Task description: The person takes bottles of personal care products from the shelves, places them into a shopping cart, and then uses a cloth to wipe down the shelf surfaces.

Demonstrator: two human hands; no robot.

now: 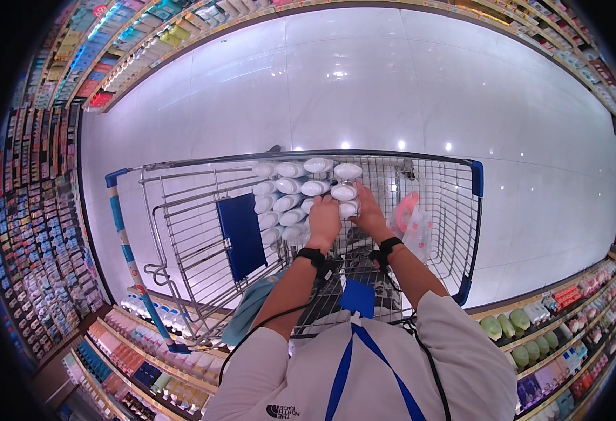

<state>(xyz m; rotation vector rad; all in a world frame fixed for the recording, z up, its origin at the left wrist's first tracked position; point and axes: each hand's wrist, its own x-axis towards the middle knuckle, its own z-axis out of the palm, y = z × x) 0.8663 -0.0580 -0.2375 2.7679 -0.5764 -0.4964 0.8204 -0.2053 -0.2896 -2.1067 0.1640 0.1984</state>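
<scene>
Several white bottles [289,185] stand close together in rows inside a wire shopping cart [455,210], their rounded tops facing up. My right hand [369,213] curves around the near end of the rightmost column, with its fingers and thumb against a white bottle [348,209]. Beside it, my left hand [324,221] reaches in among the bottles with bent fingers. It covers part of a bottle there, and its grip is hidden. To the right of my hands, a clear plastic bag [419,229] and a pink item [405,210] lie in the cart.
A blue panel [242,237] closes off the bottles on the left, towards the cart's handle [124,242]. Turquoise cloth [255,305] hangs near my left arm. Stocked shelves [155,363] line my side, and others [171,39] stand across the tiled floor [350,94].
</scene>
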